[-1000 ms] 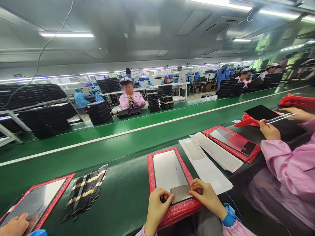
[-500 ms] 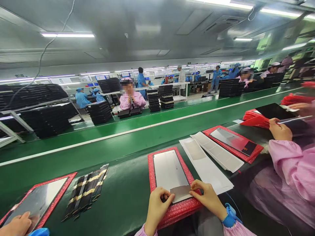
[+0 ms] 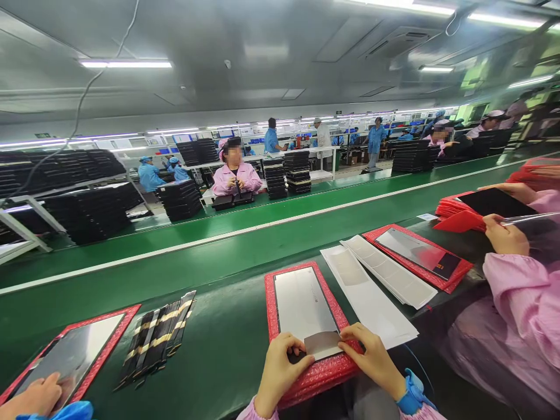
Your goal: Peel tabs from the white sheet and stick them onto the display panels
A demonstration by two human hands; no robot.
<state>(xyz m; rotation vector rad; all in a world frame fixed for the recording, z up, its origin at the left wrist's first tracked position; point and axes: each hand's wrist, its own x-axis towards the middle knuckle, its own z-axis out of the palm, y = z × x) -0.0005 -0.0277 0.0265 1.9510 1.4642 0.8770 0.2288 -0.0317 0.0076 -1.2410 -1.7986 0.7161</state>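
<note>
Film: the grey film sits over the near end of your panel, between your two hands, its upper edge slightly bowed.
Left hand: your left hand pinches the film's left side, thumb and fingertips together at its edge.
Right hand: your right hand pinches the film's right side — thumb and forefinger at the panel's edge; blue band round that wrist.
Panel: pale-faced, dark-edged, flat on red wrap, which shows all round it.
Sheets: white sheet just right of the panel; label strips beside it, partly overlapping.
Black strips: a fanned row of black strips on the green bench, well left of you.
Neighbours: co-worker's hand on the left panel — another co-worker's hand far right, beyond the right panel.
</note>
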